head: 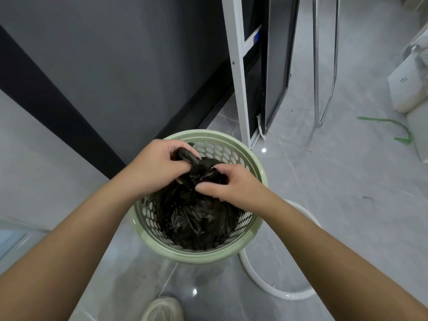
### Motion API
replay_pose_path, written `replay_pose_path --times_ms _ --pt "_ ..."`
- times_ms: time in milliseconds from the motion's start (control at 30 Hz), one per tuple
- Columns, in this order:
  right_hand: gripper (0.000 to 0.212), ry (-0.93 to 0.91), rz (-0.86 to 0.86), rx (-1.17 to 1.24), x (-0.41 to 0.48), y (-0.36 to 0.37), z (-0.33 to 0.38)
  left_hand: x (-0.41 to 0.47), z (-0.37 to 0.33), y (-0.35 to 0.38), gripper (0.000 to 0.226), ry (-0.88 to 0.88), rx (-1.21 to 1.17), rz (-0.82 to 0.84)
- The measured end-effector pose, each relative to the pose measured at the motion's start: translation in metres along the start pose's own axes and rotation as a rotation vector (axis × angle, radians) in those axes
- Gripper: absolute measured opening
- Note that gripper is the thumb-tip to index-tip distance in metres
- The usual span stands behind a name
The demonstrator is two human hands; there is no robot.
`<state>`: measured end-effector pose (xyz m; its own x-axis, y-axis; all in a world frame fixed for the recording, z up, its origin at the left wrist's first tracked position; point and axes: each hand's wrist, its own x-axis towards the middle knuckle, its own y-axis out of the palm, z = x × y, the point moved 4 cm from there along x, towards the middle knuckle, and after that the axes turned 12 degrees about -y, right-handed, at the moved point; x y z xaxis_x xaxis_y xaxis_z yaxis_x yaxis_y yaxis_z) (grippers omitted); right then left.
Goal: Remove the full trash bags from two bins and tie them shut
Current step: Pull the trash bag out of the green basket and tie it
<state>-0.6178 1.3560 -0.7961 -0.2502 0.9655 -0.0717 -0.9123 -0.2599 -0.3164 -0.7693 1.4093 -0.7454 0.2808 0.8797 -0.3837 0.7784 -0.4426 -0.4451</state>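
A pale green perforated bin (249,224) stands on the grey tiled floor below me. A black trash bag (196,214) sits inside it, its top gathered into a bunch above the rim. My left hand (155,166) pinches one twisted end of the bag's top at the far side. My right hand (228,185) grips the bunched plastic just to the right of it. Both hands are closed on the bag, close together over the middle of the bin.
A white ring-shaped base (273,290) lies on the floor right of the bin. A white metal post (238,72) and a dark panel (278,66) stand behind. Chrome legs (324,93) and white boxes (407,89) are at the right. My shoe (162,309) is at the bottom.
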Motion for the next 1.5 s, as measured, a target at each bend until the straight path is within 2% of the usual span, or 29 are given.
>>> replay_pose_path --times_ms 100,200,300,367,400,467,533,600,667,767,800,833,900,933,1033,1133,1200,1300,1500 --pt "0.045 -0.061 -0.076 -0.301 0.005 0.009 0.004 0.0 -0.01 0.002 0.019 -0.005 -0.084 0.1" --pt "0.055 -0.088 -0.201 -0.273 0.01 0.017 0.006 -0.002 -0.011 0.003 0.021 -0.035 -0.162 0.274" --pt "0.047 -0.202 -0.187 -0.204 0.015 0.022 0.006 -0.005 -0.004 0.006 0.024 -0.076 -0.184 0.406" --pt "0.03 -0.278 -0.146 -0.233 0.015 0.026 0.006 -0.006 0.006 0.005 0.025 -0.111 -0.192 0.469" --pt "0.023 -0.289 -0.129 -0.238 0.015 0.027 0.005 -0.008 0.012 0.004 0.023 -0.126 -0.205 0.5" --pt "0.023 -0.27 -0.106 -0.215 0.016 0.026 0.0 -0.013 0.025 -0.001 0.028 -0.151 -0.282 0.555" --pt "0.027 -0.225 -0.084 -0.148 0.016 0.024 -0.004 -0.013 0.038 -0.007 0.032 -0.166 -0.364 0.484" --pt "0.027 -0.166 -0.079 -0.044 0.017 0.021 -0.006 -0.01 0.053 -0.011 0.026 -0.188 -0.361 0.29" --pt "0.026 -0.128 -0.088 0.048 0.016 0.019 -0.005 -0.007 0.064 -0.012 0.025 -0.161 -0.239 0.108" --pt "0.031 -0.087 -0.111 0.142 0.016 0.02 0.001 -0.002 0.071 -0.006 0.013 -0.022 0.022 -0.02" --pt "0.031 -0.078 -0.12 0.172 0.015 0.02 0.003 -0.003 0.071 -0.005 0.021 0.036 0.156 -0.041" --pt "0.029 -0.065 -0.14 0.2 0.016 0.021 0.003 -0.005 0.069 -0.003 0.04 0.097 0.283 -0.06" --pt "0.023 -0.063 -0.186 0.258 0.016 0.018 0.005 -0.008 0.066 -0.002 0.064 0.202 0.395 -0.098" --pt "0.022 -0.07 -0.213 0.293 0.015 0.016 0.008 -0.01 0.066 -0.003 0.067 0.239 0.435 -0.137" --pt "0.025 -0.097 -0.289 0.373 0.015 0.003 0.021 -0.012 0.079 -0.009 0.057 0.259 0.556 -0.287" --pt "0.036 -0.101 -0.399 0.468 0.017 -0.009 0.035 -0.012 0.098 -0.014 0.059 0.146 0.496 -0.317" --pt "0.034 -0.094 -0.445 0.56 0.019 -0.014 0.043 -0.012 0.103 -0.014 0.061 0.125 0.484 -0.311" --pt "0.031 -0.101 -0.459 0.648 0.016 -0.026 0.063 -0.012 0.095 -0.018 0.061 0.121 0.446 -0.316" --pt "0.023 -0.168 -0.498 0.791 -0.001 -0.055 0.108 -0.033 0.04 -0.028 0.041 0.205 0.198 -0.332"
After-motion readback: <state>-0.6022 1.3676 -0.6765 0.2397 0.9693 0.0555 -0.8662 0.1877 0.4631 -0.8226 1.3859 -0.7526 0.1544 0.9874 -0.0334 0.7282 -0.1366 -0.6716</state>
